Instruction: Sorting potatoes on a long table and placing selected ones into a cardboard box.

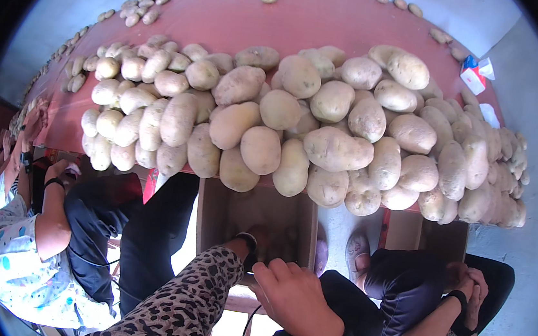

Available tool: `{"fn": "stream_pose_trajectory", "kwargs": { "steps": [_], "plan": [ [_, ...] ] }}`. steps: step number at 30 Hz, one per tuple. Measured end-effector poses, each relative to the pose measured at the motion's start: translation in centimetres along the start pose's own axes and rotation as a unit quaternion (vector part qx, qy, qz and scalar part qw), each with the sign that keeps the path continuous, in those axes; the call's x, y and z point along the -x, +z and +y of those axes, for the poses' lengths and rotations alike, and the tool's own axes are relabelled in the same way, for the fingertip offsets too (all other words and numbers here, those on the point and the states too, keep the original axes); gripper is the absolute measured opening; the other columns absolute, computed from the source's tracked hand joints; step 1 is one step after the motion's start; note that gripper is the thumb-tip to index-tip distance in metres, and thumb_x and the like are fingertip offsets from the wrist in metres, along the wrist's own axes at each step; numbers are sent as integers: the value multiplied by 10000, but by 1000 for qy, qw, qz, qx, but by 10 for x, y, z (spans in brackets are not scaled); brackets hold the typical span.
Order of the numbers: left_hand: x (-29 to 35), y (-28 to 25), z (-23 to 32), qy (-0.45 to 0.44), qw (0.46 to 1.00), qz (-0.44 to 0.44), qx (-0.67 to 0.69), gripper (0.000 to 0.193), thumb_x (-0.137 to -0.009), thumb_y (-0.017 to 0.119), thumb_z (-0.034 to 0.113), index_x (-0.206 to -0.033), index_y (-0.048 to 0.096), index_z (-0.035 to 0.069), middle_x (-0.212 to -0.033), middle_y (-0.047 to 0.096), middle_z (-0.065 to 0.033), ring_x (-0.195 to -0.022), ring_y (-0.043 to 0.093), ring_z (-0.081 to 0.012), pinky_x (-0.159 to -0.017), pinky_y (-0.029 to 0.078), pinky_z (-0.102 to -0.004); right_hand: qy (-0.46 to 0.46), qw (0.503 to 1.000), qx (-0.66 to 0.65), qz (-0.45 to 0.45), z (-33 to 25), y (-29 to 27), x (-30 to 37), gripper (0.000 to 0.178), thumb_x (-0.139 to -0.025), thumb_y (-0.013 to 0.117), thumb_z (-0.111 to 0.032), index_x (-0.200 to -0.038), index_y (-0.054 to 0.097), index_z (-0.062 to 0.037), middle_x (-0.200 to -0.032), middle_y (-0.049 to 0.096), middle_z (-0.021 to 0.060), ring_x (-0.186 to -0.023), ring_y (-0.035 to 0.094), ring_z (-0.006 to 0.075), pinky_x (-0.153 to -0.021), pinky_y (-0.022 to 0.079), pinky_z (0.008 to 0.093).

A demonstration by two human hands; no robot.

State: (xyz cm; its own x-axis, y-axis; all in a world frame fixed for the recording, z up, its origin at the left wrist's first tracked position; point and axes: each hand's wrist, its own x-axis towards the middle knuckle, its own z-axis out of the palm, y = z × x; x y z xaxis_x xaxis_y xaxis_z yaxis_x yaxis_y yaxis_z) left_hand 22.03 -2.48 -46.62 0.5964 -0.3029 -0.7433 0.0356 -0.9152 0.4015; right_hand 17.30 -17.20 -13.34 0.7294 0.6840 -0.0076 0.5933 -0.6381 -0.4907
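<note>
My left arm, in a leopard-print sleeve with a dark band at the wrist, reaches down into an open box below the table edge. My left hand is in shadow there, and its fingers do not show clearly. Above the box, a long heap of potatoes lies along the near edge of the red table. My right hand, with a black wristband, is just right of the left wrist, over my lap. Its fingers are curled inward, and whatever they may hold is hidden.
Co-workers sit on both sides: one at left in a patterned white shirt, another at right with clasped hands. A tissue box stands at the table's right. Smaller potato groups lie along the far edge. Another box is at right.
</note>
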Motion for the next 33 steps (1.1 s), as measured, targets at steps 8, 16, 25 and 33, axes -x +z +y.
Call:
{"fn": "stream_pose_trajectory", "kwargs": {
  "steps": [8, 16, 25, 33],
  "plan": [
    [-6, 15, -13, -41, 992, -28, 115, 599, -602, 717, 404, -1091, 618, 73, -1083, 615, -171, -1002, 593, -297, -874, 465, -375, -29, 999, -27, 23, -11, 6, 1, 276, -717, 667, -179, -936, 529, -81, -753, 513, 67, -650, 571, 240, -559, 468, 346],
    [-31, 26, -31, 2, 993, -26, 113, 645, -625, 725, 342, -1193, 556, 89, -1137, 591, -166, -1067, 561, -284, -940, 429, -363, -17, 999, -32, -12, -8, 4, -3, 298, -730, 637, -198, -981, 542, -69, -762, 514, 56, -667, 566, 221, -557, 453, 335],
    [-19, 20, -4, 46, 999, 1, 15, 474, -651, 680, 400, -1020, 654, 103, -1076, 614, -162, -1006, 589, -299, -904, 449, -395, -19, 998, -58, -5, -4, 15, -7, 282, -709, 567, -142, -969, 549, -35, -797, 541, 80, -701, 591, 237, -578, 466, 362],
    [-11, 17, -23, 49, 999, 1, -10, 530, -704, 655, 366, -1160, 572, 111, -1168, 561, -187, -1063, 554, -299, -922, 435, -382, 0, 997, -36, -69, -11, 6, -18, 270, -739, 653, -208, -952, 551, -77, -770, 535, 86, -690, 586, 270, -590, 477, 383]
  ]
}}
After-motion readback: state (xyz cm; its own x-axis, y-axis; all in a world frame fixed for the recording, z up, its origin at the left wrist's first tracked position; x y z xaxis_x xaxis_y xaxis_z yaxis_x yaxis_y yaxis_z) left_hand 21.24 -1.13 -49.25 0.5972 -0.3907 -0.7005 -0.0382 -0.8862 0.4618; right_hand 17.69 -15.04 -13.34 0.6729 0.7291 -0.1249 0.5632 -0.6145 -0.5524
